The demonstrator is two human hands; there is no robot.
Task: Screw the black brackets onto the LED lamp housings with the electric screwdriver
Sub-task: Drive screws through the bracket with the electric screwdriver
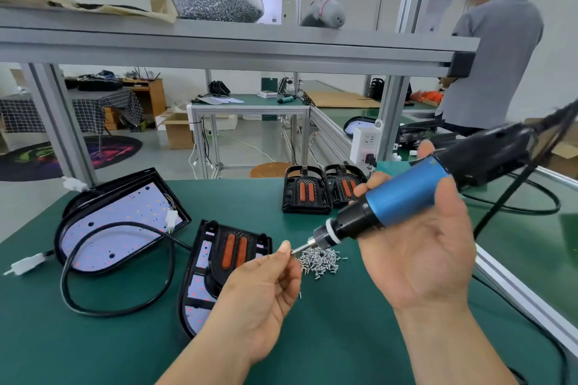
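Both hands raised over the green mat point(344, 337), meeting at the screwdriver's tip
The right hand point(419, 247), palm up, wraps fingers and thumb round the blue barrel of the electric screwdriver point(403, 197), which slants down-left above the screw pile point(319, 261). The left hand point(262, 294), fingers curled, pinches thumb and forefinger at the end of the bit point(301, 247). Beside its wrist lies a lamp housing point(200, 284) with a black bracket point(235, 248) on it
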